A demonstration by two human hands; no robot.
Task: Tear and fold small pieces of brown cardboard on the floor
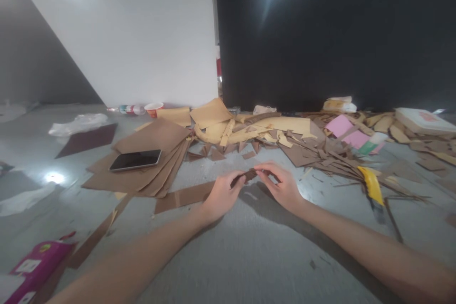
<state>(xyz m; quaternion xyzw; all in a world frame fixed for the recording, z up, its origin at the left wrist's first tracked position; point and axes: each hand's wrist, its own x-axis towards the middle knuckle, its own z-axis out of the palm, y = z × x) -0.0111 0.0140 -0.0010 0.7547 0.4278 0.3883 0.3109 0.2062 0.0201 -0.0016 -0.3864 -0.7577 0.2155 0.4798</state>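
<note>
Cardboard (250,174), a small brown piece, sat between our two hands, just above the grey floor (228,261), near the middle of our view. Our left hand (224,194) was mostly closed, thumb and curled fingers pinching the piece's left end; our right hand (281,185) gripped the other end between thumb and fingertips, with a gap showing between thumb and palm. The piece was too small and blurred for us to tell its exact shape. A flat brown strip (185,198) ran out from behind our left wrist, and we could not tell whether it touched the hand. Farther left we saw a stack of brown sheets (153,135) with a phone (136,160) lying on it, and beyond that a paper cup (154,110) beside a bottle (131,109) on its side. Past our fingers, small scraps (216,154) lay scattered. To the right we had a yellow cutter (372,185) by a heap of offcuts, pink paper (342,127) behind it, and a white box (425,121) farther out. A purple packet (42,259) lay at lower left. At the back stood a white board (142,33) and a black panel (338,42).
</note>
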